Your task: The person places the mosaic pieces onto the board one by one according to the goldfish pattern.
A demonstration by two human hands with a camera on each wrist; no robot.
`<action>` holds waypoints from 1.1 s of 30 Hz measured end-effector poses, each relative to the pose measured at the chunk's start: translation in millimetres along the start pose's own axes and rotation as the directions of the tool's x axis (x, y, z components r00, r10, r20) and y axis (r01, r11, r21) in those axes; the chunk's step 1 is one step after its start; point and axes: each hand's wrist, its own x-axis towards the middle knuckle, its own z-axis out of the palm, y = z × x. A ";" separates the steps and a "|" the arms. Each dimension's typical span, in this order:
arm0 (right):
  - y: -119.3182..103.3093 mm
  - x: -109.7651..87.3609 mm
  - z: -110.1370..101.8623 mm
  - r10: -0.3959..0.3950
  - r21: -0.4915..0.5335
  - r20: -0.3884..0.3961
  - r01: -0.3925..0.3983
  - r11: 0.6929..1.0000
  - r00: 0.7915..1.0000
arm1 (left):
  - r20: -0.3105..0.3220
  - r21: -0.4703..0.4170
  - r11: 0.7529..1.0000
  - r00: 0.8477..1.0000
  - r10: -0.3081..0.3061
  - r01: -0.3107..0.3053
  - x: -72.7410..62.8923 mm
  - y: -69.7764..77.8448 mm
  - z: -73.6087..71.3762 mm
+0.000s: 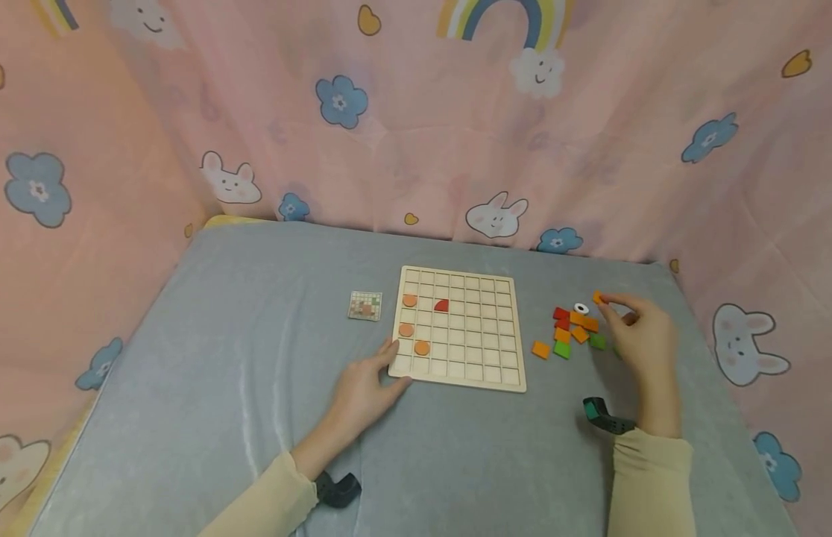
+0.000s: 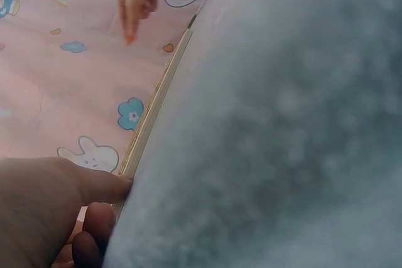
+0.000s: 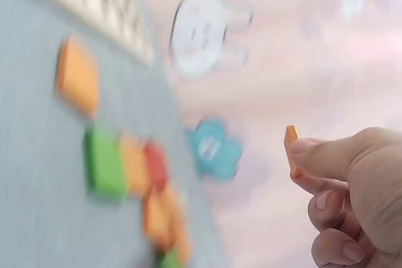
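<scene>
Between thumb and fingertips my right hand [image 1: 640,339] pinches a small orange tile [image 3: 290,145], raised above the loose pieces at the right. My left hand [image 1: 362,391] grips the near left corner of a square wooden grid board [image 1: 475,328], its thumb [image 2: 103,183] against the front edge. Three orange discs [image 1: 405,330] lie in cells toward the board's left side. A red quarter-circle piece [image 1: 442,306] sits in a cell farther back. Much of the left hand's other fingers is hidden in the left wrist view.
Right of the board lie several loose orange, red and green tiles [image 1: 562,350], with a white ring-shaped piece [image 1: 581,308] among them. A small patterned card [image 1: 365,306] lies left of the board. Grey cloth [image 1: 188,373] covers the table; a pink printed curtain [image 1: 402,149] hangs behind.
</scene>
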 end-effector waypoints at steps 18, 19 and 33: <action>-138.2 -14.5 68.6 -0.369 0.336 0.165 0.300 0.893 0.915 | -0.004 0.008 1.000 1.000 0.002 -0.002 0.5 -1.8 0.6; -141.3 -15.1 74.7 -0.372 0.344 0.173 0.298 0.891 0.912 | -0.003 0.007 1.000 1.000 0.001 -0.001 0.8 -1.7 0.3; -136.9 -39.3 138.0 -0.361 0.354 0.298 0.248 0.902 0.884 | 0.003 0.030 1.000 1.000 -0.002 0.002 0.5 -0.6 -1.0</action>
